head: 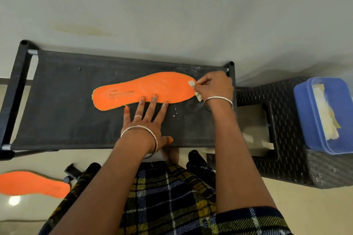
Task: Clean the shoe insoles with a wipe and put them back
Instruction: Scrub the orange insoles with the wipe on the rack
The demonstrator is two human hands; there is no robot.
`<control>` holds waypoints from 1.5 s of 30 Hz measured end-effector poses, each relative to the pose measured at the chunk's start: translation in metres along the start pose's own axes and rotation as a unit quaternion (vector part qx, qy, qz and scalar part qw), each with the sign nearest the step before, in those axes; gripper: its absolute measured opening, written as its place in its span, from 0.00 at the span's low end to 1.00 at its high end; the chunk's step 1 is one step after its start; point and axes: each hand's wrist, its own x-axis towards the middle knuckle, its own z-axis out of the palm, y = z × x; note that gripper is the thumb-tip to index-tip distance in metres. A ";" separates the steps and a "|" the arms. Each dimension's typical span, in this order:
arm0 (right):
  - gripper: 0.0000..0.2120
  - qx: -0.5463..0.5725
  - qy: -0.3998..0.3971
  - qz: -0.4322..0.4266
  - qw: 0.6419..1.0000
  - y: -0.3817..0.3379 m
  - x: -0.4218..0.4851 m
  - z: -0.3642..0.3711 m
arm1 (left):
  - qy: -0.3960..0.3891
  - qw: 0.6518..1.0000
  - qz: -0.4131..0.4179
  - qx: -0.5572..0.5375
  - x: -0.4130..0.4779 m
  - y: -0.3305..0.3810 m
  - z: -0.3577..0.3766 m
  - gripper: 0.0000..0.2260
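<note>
An orange insole (145, 89) lies flat on the black fabric shelf (63, 105), its toe end pointing right. My left hand (145, 118) lies spread on the shelf, and its straight fingertips press the insole's near edge. My right hand (214, 86) pinches a small whitish wipe (192, 83) against the insole's right tip; another bit of the wipe (199, 97) shows below the palm. A second orange insole (32, 184) lies on the floor at the lower left. No shoe is in view.
To the right stands a dark woven plastic stool (286, 139). On its far end sits a blue plastic box (307, 112) with pale wipes (326, 112) inside. A white wall runs behind the shelf. My plaid clothing fills the bottom middle.
</note>
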 end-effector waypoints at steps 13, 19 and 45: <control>0.06 0.008 -0.004 0.005 1.000 -0.004 -0.001 0.001 | 0.001 1.000 0.004 -0.004 0.000 0.001 -0.001 0.44; 0.11 -0.046 -0.165 -0.063 0.983 -0.023 -0.008 0.012 | 0.004 1.000 0.003 -0.001 0.001 -0.001 0.001 0.44; 0.06 -0.047 -0.138 -0.080 0.986 -0.033 -0.009 0.026 | 0.001 1.000 -0.002 -0.005 0.000 -0.001 0.000 0.44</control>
